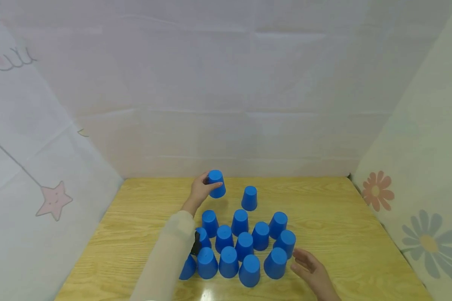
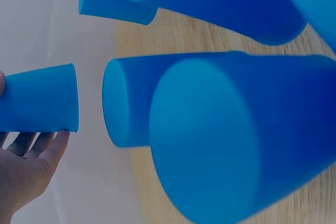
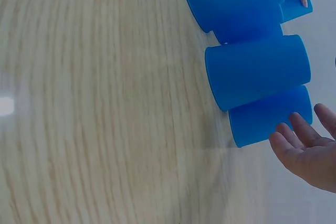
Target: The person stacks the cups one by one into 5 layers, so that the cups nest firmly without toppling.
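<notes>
- The left hand (image 1: pixel 200 191) reaches to the far side of the table (image 1: pixel 361 234), its fingers curled round a blue cup (image 1: pixel 216 183) held upside down, above the wood and behind the others.
- In the left wrist view the same held cup (image 2: pixel 39 98) lies across the fingers (image 2: pixel 31 145), with the thumb on its far side.
- The right hand (image 1: pixel 312 267) rests low at the near right, fingers loose and spread, holding nothing.
- Its fingertips are just beside the rightmost front cup (image 1: pixel 276 262), and I cannot tell whether they touch it.
- A cluster of upside-down blue cups (image 1: pixel 241 246) stands in close rows at the middle of the table.
- One lone cup (image 1: pixel 249 197) stands apart behind the cluster, near the held cup.
- A pale sleeve (image 1: pixel 169 255) covers the left forearm and hides part of the cluster's left edge.
- Pale cloth walls (image 1: pixel 226 92) with a star and flowers surround the table.
</notes>
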`<state>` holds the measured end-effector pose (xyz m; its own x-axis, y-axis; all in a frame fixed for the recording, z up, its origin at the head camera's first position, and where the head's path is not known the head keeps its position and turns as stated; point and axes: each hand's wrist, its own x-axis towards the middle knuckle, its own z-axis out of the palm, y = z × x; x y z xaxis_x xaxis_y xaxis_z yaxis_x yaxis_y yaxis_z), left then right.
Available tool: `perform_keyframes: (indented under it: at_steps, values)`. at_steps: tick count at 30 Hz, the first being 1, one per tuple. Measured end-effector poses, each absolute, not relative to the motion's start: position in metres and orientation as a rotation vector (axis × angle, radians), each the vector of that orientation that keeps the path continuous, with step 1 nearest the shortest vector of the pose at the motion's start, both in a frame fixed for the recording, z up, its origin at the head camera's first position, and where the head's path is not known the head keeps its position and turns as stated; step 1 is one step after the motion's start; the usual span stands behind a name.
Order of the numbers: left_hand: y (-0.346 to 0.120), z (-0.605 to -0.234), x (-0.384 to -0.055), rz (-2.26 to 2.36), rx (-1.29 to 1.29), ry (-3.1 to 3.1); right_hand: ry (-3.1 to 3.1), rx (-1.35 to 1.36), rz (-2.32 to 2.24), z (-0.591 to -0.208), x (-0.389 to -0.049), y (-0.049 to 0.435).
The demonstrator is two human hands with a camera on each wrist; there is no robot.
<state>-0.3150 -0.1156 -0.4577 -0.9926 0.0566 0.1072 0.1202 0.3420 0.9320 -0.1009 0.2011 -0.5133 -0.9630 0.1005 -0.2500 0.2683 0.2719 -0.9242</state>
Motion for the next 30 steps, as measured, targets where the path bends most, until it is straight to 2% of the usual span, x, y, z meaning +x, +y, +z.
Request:
perform_keyframes:
  at_steps: [30]
  values:
    - [-0.076,-0.469,-0.334,-1.758,-0.229,-2.574,2.296,0.254,-1.839,-0.531,-0.102,0.178]
